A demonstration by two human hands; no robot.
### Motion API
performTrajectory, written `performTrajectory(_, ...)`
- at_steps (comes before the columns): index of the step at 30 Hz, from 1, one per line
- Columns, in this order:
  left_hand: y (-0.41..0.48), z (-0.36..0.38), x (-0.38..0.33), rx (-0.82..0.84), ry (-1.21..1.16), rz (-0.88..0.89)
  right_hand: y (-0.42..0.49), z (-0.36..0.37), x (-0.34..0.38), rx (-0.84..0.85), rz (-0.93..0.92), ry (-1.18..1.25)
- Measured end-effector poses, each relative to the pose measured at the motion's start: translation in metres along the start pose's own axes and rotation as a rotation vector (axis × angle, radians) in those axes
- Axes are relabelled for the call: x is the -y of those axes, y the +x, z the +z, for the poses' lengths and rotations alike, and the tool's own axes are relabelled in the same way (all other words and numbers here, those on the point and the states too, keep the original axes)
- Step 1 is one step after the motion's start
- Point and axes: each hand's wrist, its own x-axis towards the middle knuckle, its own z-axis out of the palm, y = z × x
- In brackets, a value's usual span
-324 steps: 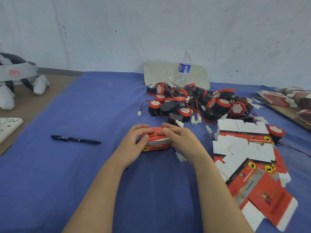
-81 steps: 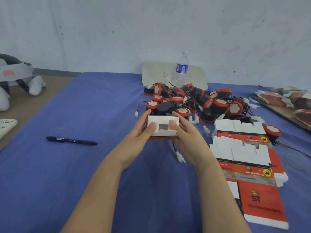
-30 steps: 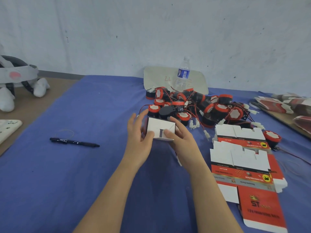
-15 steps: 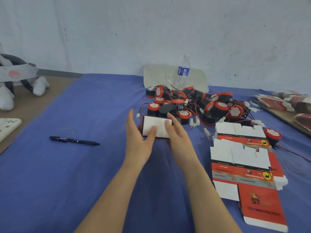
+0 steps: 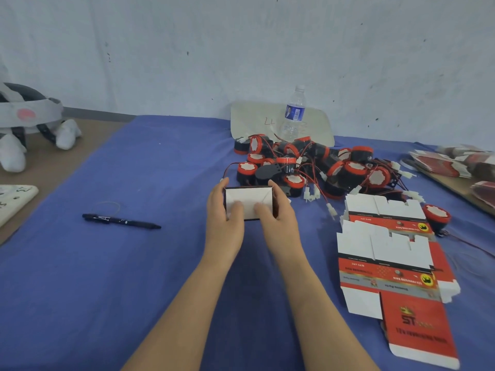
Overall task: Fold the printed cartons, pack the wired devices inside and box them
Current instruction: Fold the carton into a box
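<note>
A small folded carton [image 5: 250, 198] is held up over the blue cloth, its white flapped end facing me. My left hand [image 5: 223, 223] grips its left side and my right hand [image 5: 278, 223] its right side, both thumbs pressing on the white flaps. Behind it lies a heap of black-and-red wired devices [image 5: 310, 167] with white plugs. One more device [image 5: 436, 216] sits apart at the right. Flat unfolded red-and-white cartons [image 5: 385, 253] lie to the right of my right arm.
A black pen [image 5: 120, 220] lies on the blue cloth [image 5: 107, 277] at the left. A water bottle [image 5: 293, 115] stands before a pale board [image 5: 249, 119] at the back. More red cartons [image 5: 455, 163] are stacked far right. A white headset [image 5: 24, 121] rests far left.
Both hands have closed in on the carton's sides and the thumbs now press its white end flaps shut; a second ago the flaps stood partly open with a dark gap.
</note>
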Motion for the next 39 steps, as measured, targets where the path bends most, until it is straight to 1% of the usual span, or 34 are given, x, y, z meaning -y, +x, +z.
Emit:
performTrajectory(3,0.004,-0.002,-0.001,0.013,-0.12,-0.075,-0.001,-0.003,0.004,0.065,0.016,0.127)
performTrajectory(5,0.005,-0.002,-0.001,0.0,-0.129,-0.075,-0.002,-0.004,0.006,0.091,0.046,0.238)
performTrajectory(7,0.004,-0.002,-0.002,-0.03,-0.167,-0.084,-0.001,-0.005,0.007,0.08,0.086,0.329)
performTrajectory(10,0.007,-0.004,-0.003,-0.07,-0.351,-0.166,0.0,-0.004,0.011,0.019,0.13,0.389)
performTrajectory(12,0.008,-0.005,-0.003,-0.051,-0.416,-0.223,-0.001,-0.003,0.011,-0.008,0.106,0.29)
performTrajectory(14,0.006,-0.004,-0.002,0.036,-0.367,-0.205,-0.002,-0.002,0.011,0.005,0.034,0.16)
performTrajectory(15,0.006,-0.004,0.0,0.073,-0.281,-0.173,-0.002,-0.002,0.011,0.019,-0.007,0.123)
performTrajectory(17,0.006,-0.005,0.004,0.088,-0.076,-0.114,-0.003,-0.002,0.011,0.033,-0.076,0.087)
performTrajectory(19,0.008,-0.009,0.006,0.078,0.085,-0.119,-0.006,0.001,0.014,0.053,-0.11,0.041)
performTrajectory(20,0.009,-0.011,0.008,0.078,0.154,-0.138,-0.008,0.004,0.014,0.065,-0.114,-0.028)
performTrajectory(22,0.01,-0.014,0.008,0.07,0.24,-0.178,-0.009,0.008,0.011,0.03,-0.162,-0.272)
performTrajectory(23,0.011,-0.014,0.009,0.04,0.213,-0.2,-0.009,0.008,0.008,-0.028,-0.222,-0.406)
performTrajectory(24,0.013,-0.016,0.008,-0.01,0.136,-0.23,-0.008,0.008,0.006,-0.083,-0.274,-0.527)
performTrajectory(25,0.015,-0.018,0.008,-0.077,0.041,-0.264,-0.007,0.007,0.004,-0.102,-0.296,-0.649)
performTrajectory(26,0.017,-0.021,0.008,-0.152,-0.034,-0.274,-0.006,0.007,0.003,-0.071,-0.292,-0.782)
performTrajectory(27,0.019,-0.024,0.007,-0.208,-0.066,-0.254,-0.006,0.007,0.001,0.006,-0.278,-0.908)
performTrajectory(28,0.019,-0.025,0.008,-0.221,-0.061,-0.216,-0.006,0.009,-0.002,0.107,-0.266,-0.994)
performTrajectory(30,0.017,-0.023,0.009,-0.136,0.023,-0.119,-0.011,0.013,-0.003,0.261,-0.278,-1.02)
performTrajectory(32,0.014,-0.018,0.01,0.013,0.163,-0.059,-0.015,0.016,-0.002,0.303,-0.332,-0.953)
performTrajectory(33,0.012,-0.016,0.012,0.058,0.227,-0.044,-0.016,0.017,-0.002,0.306,-0.342,-0.913)
performTrajectory(34,0.012,-0.016,0.013,0.055,0.274,-0.037,-0.016,0.017,-0.002,0.301,-0.343,-0.881)
performTrajectory(35,0.012,-0.017,0.013,0.012,0.299,-0.036,-0.016,0.017,-0.003,0.284,-0.34,-0.881)
performTrajectory(37,0.014,-0.021,0.014,-0.08,0.337,-0.03,-0.016,0.018,-0.005,0.241,-0.303,-0.982)
performTrajectory(39,0.012,-0.02,0.014,-0.102,0.403,0.003,-0.016,0.022,-0.004,0.231,-0.236,-1.077)
